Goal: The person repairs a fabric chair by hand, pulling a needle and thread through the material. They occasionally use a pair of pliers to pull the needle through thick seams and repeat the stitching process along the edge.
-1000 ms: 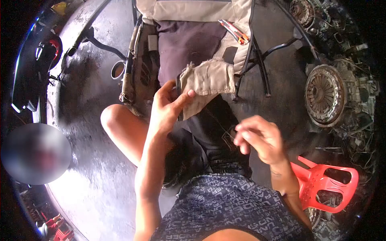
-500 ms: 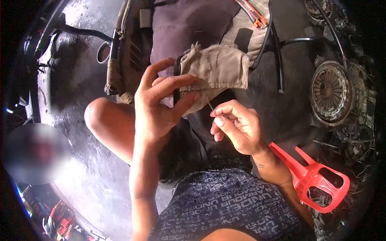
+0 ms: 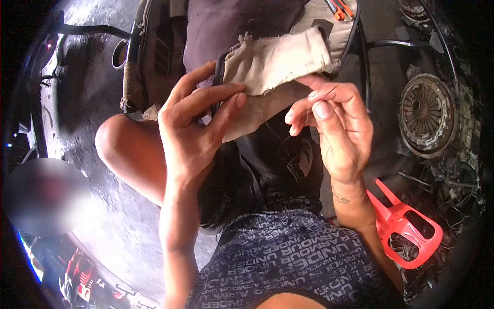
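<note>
A strip of beige cloth (image 3: 272, 62) with a frayed upper edge and dark binding is pinched at its left side by my left hand (image 3: 193, 121). A lower layer of the same cloth (image 3: 257, 116) hangs below it. My right hand (image 3: 342, 121) is closed in a pinch near the cloth's right end, one finger reaching behind its lower edge. A thin needle-like thing shows at those fingertips in the earlier view; now it hardly shows. What looks like a fine thread (image 3: 280, 149) lies over the dark clothing on my lap.
An orange-and-black cutter (image 3: 339, 9) lies on beige fabric beyond the cloth. A round clutch-like metal part (image 3: 427, 114) stands at right, above a small red plastic chair (image 3: 414, 232). Black tubing (image 3: 399, 44) crosses the upper right. At left, a blurred person (image 3: 46, 198) is near.
My right hand has moved up and to the right, to the cloth's right end. The cloth has tilted, its right end higher. My left hand keeps its pinch and has shifted slightly left.
</note>
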Action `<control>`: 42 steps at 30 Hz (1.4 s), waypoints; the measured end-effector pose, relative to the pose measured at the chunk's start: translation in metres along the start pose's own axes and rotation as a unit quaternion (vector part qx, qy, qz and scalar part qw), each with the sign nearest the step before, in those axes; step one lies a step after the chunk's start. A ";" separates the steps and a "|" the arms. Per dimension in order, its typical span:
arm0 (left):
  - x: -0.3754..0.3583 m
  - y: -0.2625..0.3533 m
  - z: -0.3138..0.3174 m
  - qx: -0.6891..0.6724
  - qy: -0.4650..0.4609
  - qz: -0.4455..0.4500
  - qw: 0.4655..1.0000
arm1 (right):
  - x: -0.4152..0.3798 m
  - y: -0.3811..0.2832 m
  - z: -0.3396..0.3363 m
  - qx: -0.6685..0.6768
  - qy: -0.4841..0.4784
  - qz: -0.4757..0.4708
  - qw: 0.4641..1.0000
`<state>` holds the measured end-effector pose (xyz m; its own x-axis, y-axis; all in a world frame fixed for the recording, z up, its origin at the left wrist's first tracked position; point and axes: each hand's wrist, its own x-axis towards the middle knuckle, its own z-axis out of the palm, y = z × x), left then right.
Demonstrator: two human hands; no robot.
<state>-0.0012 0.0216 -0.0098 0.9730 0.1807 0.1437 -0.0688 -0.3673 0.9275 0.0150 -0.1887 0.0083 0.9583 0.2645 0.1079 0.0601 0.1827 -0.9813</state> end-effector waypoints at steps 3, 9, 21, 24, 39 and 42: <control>0.001 -0.005 -0.001 0.033 -0.006 0.036 0.999 | 0.003 0.001 0.001 0.046 -0.011 0.014 0.999; 0.005 0.013 0.005 0.176 0.025 0.150 0.973 | 0.006 -0.001 0.005 0.041 -0.034 0.017 0.998; 0.020 0.002 0.004 -0.240 -0.033 -0.147 0.959 | -0.019 0.002 0.021 -0.038 -0.049 0.197 0.978; 0.019 -0.001 0.003 -0.253 -0.030 -0.138 0.957 | -0.017 0.007 0.026 -0.039 -0.043 0.196 0.979; 0.022 -0.007 0.000 -0.251 -0.036 -0.087 0.963 | -0.013 0.010 0.028 -0.042 -0.042 0.214 0.975; 0.022 -0.010 0.002 -0.269 -0.031 -0.087 0.959 | -0.013 0.010 0.029 -0.039 -0.038 0.215 0.975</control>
<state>0.0209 0.0277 -0.0167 0.9902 0.1352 -0.0349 0.0087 0.1898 0.9818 -0.0048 -0.1632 0.0013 0.8762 0.3707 -0.3079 -0.3190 -0.0327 -0.9472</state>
